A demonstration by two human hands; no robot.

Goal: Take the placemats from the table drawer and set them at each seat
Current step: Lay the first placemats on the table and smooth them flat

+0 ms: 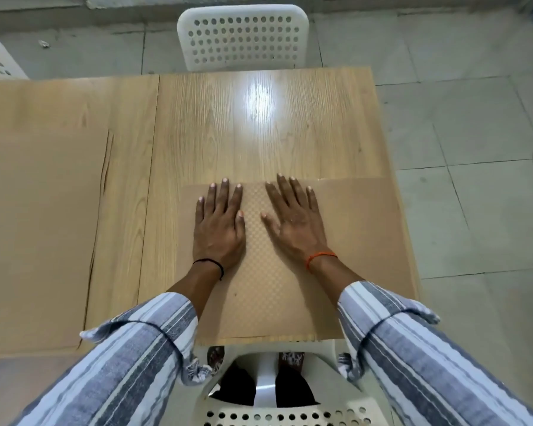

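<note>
Both my hands lie flat, palms down, fingers spread and fully extended, gripping nothing. My left hand (219,224) and my right hand (293,219) press side by side on a tan placemat (360,241) with a fine checkered texture. This placemat sits at the near seat, its near edge about level with the table (259,124) edge, its right edge close to the table's right side. Directly below me is a white perforated chair (274,407).

A stack of further placemats (37,241) rests on the left part of the table, well apart from my hands; several layered edges show along its right side, count not determinable. The drawer is not in view.

Judgement: the step in hand is flattening and squaring the mat at this seat. The far side, where a second white chair (243,38) stands, has no mat in front of it, so the task looks only partly done.

Next move calls for lifting both hands, reaching left to the stack, separating a single sheet from the pile, and laying it before the far chair
</note>
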